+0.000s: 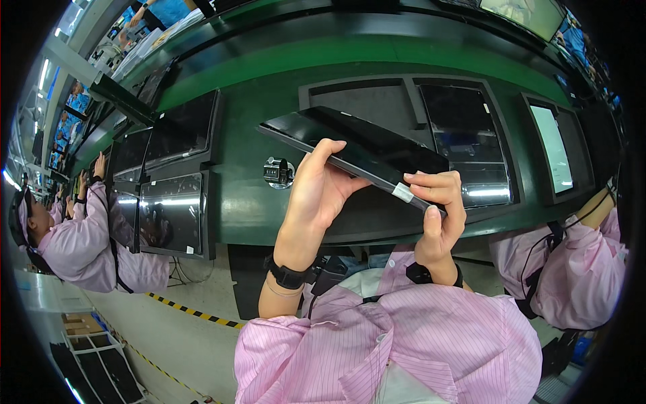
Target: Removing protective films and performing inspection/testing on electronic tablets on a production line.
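Note:
A flat black display panel is held up tilted above the green bench, its long near edge slanting down to the right. My left hand grips that edge near the middle, thumb on top and fingers underneath. Toward the right corner my right hand pinches the panel, its fingers beside a small white label on the edge. Behind the panel lies a black foam tray; its right compartment holds a glossy panel, while the left one is partly hidden by the panel in my hands.
A small metal hand counter sits on the green bench left of my hands. More glossy panels lie in foam trays at left. A tray with a lit-looking white panel is at right. Co-workers in pink sleeves flank me.

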`<state>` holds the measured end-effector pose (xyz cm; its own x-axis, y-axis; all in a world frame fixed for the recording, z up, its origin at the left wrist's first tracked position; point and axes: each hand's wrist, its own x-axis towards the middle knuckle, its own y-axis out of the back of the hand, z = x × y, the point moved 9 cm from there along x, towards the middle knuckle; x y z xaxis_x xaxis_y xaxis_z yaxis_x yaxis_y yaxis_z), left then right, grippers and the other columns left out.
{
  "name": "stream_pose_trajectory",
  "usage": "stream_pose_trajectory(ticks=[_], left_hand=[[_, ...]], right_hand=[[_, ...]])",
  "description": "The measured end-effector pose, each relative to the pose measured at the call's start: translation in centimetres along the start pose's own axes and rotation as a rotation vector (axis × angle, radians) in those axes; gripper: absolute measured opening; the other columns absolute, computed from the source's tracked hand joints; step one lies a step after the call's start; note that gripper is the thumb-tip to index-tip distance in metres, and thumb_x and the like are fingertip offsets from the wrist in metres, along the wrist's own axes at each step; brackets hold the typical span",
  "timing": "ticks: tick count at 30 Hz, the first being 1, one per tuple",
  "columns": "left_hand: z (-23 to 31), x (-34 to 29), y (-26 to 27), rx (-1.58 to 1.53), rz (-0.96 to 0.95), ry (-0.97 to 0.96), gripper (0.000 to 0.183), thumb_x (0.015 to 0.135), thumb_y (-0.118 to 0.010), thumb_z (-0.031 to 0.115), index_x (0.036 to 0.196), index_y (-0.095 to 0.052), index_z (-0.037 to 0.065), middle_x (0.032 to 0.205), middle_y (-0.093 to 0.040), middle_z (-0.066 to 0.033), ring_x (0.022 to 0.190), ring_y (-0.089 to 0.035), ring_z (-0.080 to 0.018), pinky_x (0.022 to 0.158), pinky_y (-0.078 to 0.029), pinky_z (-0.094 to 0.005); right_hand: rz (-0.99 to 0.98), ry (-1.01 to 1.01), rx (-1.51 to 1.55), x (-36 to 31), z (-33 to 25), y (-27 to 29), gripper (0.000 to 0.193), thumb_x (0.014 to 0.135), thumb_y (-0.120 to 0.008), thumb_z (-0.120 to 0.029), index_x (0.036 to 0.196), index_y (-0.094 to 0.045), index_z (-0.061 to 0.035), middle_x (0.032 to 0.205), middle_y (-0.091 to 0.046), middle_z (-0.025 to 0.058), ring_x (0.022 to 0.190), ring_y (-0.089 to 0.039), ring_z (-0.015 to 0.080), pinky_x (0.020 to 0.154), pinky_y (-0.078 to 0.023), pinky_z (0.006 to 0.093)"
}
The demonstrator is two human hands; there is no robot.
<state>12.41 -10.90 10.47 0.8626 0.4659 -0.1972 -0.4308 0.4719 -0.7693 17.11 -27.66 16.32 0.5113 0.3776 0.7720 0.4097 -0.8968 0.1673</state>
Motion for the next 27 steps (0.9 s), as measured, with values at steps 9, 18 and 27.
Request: stream_pose_trajectory(ticks=[9,18,27], left_hand=[[0.08,-0.1,-0.36,-0.008,0.022,-0.011,0.016,0.087,-0.051,0.012,0.09,-0.055,-0.003,0.092,-0.061,-0.0141,0.088,-0.062,-0.0277,0.082,-0.052,-0.0494],[-0.03,0.05,-0.18,0.007,-0.02,-0.011,0.018,0.087,-0.049,0.012,0.091,-0.056,-0.003,0.092,-0.062,-0.0139,0.088,-0.063,-0.0273,0.08,-0.054,-0.0473],[-0.18,-0.04,-0.58,0.022,-0.034,0.035,0.03,0.089,-0.047,0.023,0.102,-0.052,-0.003,0.102,-0.059,-0.0148,0.097,-0.059,-0.0272,0.086,-0.05,-0.0464]], right_hand=[[-0.008,0.028,0.012,0.14,-0.12,0.13,0.022,0.079,-0.046,-0.014,0.086,-0.06,0.0008,0.094,-0.065,0.0149,0.081,-0.052,0.0238,0.077,-0.036,0.0339],[-0.004,0.035,0.004,-0.14,0.12,0.08,0.023,0.079,-0.047,-0.016,0.087,-0.06,0.0008,0.095,-0.065,0.0151,0.082,-0.053,0.0236,0.077,-0.036,0.0338],[0.001,0.045,-0.011,-0.26,0.08,0.05,0.022,0.08,-0.047,-0.015,0.086,-0.06,0.0005,0.095,-0.065,0.0147,0.082,-0.053,0.0232,0.076,-0.035,0.033]])
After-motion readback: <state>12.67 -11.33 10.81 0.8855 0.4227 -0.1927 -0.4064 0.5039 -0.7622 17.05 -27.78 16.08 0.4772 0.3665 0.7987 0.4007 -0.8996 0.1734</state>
